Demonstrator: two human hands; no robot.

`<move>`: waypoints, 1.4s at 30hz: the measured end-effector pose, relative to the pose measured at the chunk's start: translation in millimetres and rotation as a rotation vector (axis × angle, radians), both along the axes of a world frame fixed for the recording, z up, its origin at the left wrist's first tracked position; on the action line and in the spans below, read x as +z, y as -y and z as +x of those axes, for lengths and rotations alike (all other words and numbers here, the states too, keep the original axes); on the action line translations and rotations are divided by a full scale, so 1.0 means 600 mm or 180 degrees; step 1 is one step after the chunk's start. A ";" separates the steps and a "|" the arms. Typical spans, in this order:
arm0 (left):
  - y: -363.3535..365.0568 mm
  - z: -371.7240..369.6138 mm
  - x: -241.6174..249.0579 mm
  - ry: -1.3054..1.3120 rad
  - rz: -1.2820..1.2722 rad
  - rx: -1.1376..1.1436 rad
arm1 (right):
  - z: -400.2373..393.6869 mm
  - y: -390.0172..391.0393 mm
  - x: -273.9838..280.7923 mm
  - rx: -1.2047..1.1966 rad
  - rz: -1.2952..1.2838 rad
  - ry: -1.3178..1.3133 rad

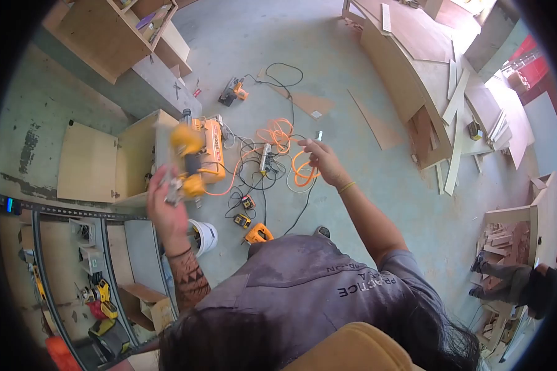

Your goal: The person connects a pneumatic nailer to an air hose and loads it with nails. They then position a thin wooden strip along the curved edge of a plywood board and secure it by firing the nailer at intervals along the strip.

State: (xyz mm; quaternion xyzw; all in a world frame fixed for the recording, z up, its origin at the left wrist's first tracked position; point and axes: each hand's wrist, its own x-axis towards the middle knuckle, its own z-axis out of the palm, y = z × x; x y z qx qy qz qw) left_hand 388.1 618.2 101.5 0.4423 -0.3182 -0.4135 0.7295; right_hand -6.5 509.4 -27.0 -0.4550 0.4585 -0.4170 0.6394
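Observation:
My left hand is raised and grips a yellow and black power tool, which is blurred by motion. My right hand is stretched out over the floor and holds a coiled orange air hose. A small metal fitting sticks up from its fingertips. The hose runs left across the concrete floor towards an orange compressor, which sits just behind the yellow tool.
On the floor lie tangled black cables, a yellow jigsaw, a white bucket and an orange saw. Plywood cabinets stand left, stacked boards right. Another person's legs show at far right.

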 end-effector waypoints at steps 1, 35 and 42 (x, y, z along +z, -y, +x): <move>0.024 -0.041 -0.001 -0.0250 -0.0099 -0.0500 | -0.001 0.000 -0.002 0.0025 0.0016 0.0016; 0.910 -0.717 -0.175 0.0583 0.0090 -0.4426 | -0.334 0.529 0.168 -0.0721 0.0067 0.3324; 1.052 -0.805 -0.160 0.1168 0.0400 -0.3520 | -0.524 0.649 0.133 -0.0619 0.0710 0.3143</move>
